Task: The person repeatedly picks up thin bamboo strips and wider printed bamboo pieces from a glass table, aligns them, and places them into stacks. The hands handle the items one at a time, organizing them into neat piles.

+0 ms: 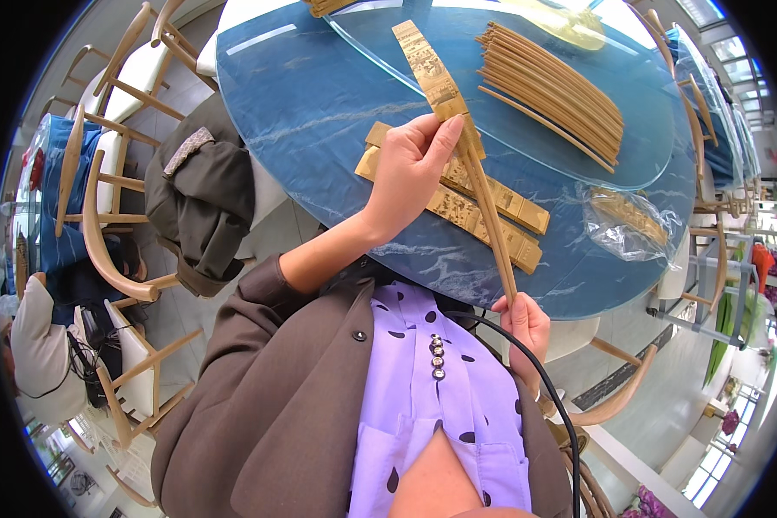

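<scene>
A patterned gold paper chopstick sleeve (425, 67) slants up from my left hand (410, 173), its thumb and fingers closed around the lower part. A pair of wooden chopsticks (483, 198) runs from the sleeve toward me. Their near ends are pinched in my right hand (524, 328), by the table's front edge. How deep the sticks sit inside the sleeve is hidden by my left hand. Beneath the sticks, more flat gold sleeves (520, 250) lie on the table. Several loose wooden chopsticks (551, 97) rest side by side farther off.
The round table (293, 104) wears a blue marbled cover, with a glass turntable (665, 147) on top. At the right lies a clear plastic bag (632, 226) with gold sleeves inside. A black cable (548, 388) hangs before my torso. A dark coat (207, 186) drapes a chair at left.
</scene>
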Demonstrator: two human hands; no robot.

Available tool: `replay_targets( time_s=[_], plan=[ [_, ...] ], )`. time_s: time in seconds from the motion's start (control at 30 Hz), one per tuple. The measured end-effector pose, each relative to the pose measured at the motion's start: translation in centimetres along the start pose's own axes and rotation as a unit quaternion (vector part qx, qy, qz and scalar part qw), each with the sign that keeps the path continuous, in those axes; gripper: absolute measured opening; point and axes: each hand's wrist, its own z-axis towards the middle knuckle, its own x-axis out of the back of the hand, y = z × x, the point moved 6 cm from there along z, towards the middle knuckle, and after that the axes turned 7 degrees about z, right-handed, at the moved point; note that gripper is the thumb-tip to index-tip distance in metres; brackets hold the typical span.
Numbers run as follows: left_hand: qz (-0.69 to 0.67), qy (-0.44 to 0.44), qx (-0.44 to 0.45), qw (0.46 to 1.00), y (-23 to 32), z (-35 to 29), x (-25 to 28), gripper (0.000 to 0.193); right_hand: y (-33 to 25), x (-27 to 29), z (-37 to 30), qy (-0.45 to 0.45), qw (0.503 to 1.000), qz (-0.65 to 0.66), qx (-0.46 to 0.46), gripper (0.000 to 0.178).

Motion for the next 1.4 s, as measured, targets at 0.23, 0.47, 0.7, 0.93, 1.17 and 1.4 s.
replay_targets(
  time_s=[0.23, 0.47, 0.7, 0.93, 1.17, 1.4],
  plan=[
    [-0.021, 0.012, 0.031, 0.999, -0.8, 0.2, 1.1, 0.036, -0.2, -0.8, 0.1, -0.038, 0.999, 0.012, -0.025, 0.044],
    [-0.059, 0.062, 0.039, 0.996, -0.3, 0.2, 1.4, 0.037, 0.0, -1.8, 0.3, -0.047, 0.999, 0.000, -0.018, 0.043],
    [-0.052, 0.030, 0.034, 0.998, -0.6, 0.2, 0.9, 0.035, -0.2, -2.6, 0.8, -0.050, 0.997, 0.042, -0.038, 0.038],
    [0.062, 0.037, -0.036, 0.997, 0.2, -1.0, 1.7, 0.037, -1.4, -1.9, 0.6, 0.042, 0.996, 0.027, 0.079, 0.032],
    [0.031, 0.008, -0.018, 0.999, -1.1, -2.2, 0.8, 0.034, -0.8, -1.2, 0.7, 0.038, 0.995, 0.068, 0.067, 0.035],
    [-0.030, 0.050, 0.008, 0.998, 0.2, -1.1, 1.7, 0.037, -1.1, -2.1, 1.1, -0.013, 0.993, 0.099, 0.064, 0.036]
  ],
)
